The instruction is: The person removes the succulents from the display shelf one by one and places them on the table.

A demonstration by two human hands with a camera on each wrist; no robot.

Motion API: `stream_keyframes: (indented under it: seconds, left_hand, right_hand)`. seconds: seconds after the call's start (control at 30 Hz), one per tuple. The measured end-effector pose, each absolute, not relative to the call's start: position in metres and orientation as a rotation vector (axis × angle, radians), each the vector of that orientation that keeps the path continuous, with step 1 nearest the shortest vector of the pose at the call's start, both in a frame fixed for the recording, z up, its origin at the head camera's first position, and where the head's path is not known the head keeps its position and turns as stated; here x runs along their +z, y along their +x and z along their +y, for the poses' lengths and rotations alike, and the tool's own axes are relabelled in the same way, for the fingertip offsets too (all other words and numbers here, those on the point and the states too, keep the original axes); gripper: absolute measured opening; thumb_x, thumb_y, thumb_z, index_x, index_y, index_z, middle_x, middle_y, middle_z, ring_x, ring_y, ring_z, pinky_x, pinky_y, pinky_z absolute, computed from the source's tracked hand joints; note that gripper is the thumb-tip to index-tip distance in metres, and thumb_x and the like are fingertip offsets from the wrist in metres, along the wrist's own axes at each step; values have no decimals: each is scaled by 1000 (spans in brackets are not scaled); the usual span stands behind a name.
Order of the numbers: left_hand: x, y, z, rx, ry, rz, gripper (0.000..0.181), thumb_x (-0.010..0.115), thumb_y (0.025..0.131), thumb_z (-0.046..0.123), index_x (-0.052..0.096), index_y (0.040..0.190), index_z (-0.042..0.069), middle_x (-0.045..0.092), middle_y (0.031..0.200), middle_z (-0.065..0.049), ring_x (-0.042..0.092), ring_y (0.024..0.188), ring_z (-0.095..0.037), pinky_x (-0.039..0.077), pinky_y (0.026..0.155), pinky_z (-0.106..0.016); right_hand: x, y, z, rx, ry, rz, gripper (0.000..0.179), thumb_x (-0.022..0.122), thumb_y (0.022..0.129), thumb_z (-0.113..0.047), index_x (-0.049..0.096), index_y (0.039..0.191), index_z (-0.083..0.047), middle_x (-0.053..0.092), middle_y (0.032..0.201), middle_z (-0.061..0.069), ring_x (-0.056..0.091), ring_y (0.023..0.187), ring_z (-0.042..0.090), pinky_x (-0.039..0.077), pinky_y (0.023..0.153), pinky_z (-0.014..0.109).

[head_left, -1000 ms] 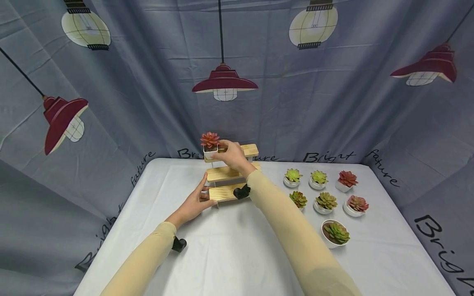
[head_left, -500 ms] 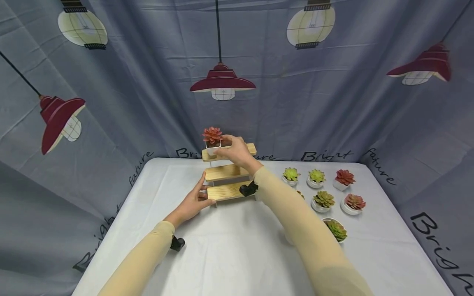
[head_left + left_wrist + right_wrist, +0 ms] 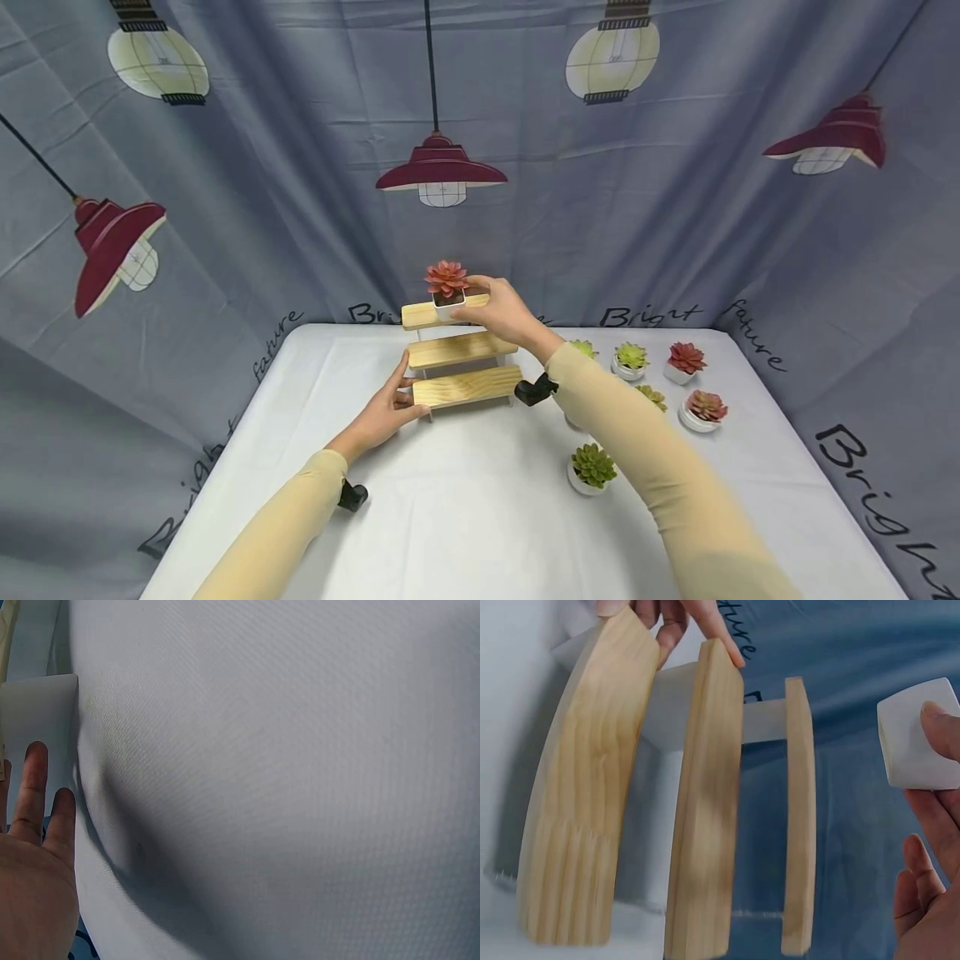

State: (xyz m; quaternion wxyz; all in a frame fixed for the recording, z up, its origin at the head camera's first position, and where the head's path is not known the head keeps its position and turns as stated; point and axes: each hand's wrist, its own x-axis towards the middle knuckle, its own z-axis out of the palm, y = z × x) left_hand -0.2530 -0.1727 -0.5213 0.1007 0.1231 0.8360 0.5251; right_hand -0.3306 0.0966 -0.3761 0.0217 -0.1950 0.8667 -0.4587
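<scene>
In the head view my right hand (image 3: 504,313) pinches the small white pot of a red artificial succulent (image 3: 447,281) between thumb and fingers. The plant is upright over the top board of a three-tier wooden display stand (image 3: 463,350). From the right wrist, the white pot (image 3: 909,742) shows a gap between it and the top board (image 3: 799,817). My left hand (image 3: 382,414) touches the stand's left end, thumb at the bottom board and a fingertip at the middle one. In the left wrist view its straight fingers lie along the white side panel (image 3: 45,712).
Several potted succulents stand on the white table at right, including a red one (image 3: 686,360), a pinkish one (image 3: 705,408), a lime one (image 3: 630,358) and a green one (image 3: 592,467). My right sleeve (image 3: 637,450) hides some. A grey curtain (image 3: 525,233) hangs behind the stand.
My right hand has lifted the red succulent a little and carried it rightward from the top board's left end. My left hand stays at the stand. The right sleeve now covers different pots.
</scene>
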Motion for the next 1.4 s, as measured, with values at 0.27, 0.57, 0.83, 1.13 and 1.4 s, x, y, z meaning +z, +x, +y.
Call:
stream_keyframes:
  seconds: [0.27, 0.57, 0.83, 1.13, 1.4]
  left_hand:
    - [-521, -251, -173, 1554, 360, 2463, 110, 79, 93, 34, -5, 163, 44, 43, 152, -12, 59, 118, -26, 46, 107, -47]
    - [-521, -251, -174, 1552, 364, 2471, 110, 79, 93, 35, -5, 164, 41, 41, 153, -13, 59, 117, -26, 45, 107, -49]
    - [-524, -253, -175, 1543, 378, 2473, 109, 78, 93, 39, -6, 163, 43, 39, 154, -15, 57, 119, -27, 44, 107, -51]
    - [-522, -251, -174, 1544, 357, 2450, 109, 78, 94, 37, -7, 162, 46, 38, 155, -15, 56, 123, -29, 44, 108, -51]
    - [-521, -250, -173, 1560, 361, 2437, 111, 79, 93, 35, -6, 163, 43, 39, 154, -13, 56, 120, -28, 44, 107, -51]
  right_hand:
    - [-370, -313, 138, -1438, -591, 2661, 85, 78, 89, -50, 43, 156, -14, 49, 150, 7, 39, 140, 28, 41, 108, 53]
    - [-367, -291, 186, -1393, -489, 2710, 88, 79, 89, -49, 40, 158, -12, 45, 153, 12, 38, 142, 32, 37, 111, 52]
    - [-378, -266, 233, -1364, -316, 2720, 97, 79, 84, -59, 37, 160, -15, 38, 158, 12, 40, 137, 38, 42, 104, 55]
    - [-389, -226, 289, -1277, -160, 2772, 106, 77, 83, -64, 30, 162, -10, 35, 161, 18, 36, 140, 43, 42, 102, 63]
    - [-404, -189, 333, -1213, -110, 2857, 98, 77, 88, -55, 33, 160, -4, 43, 153, 23, 45, 126, 41, 48, 85, 51]
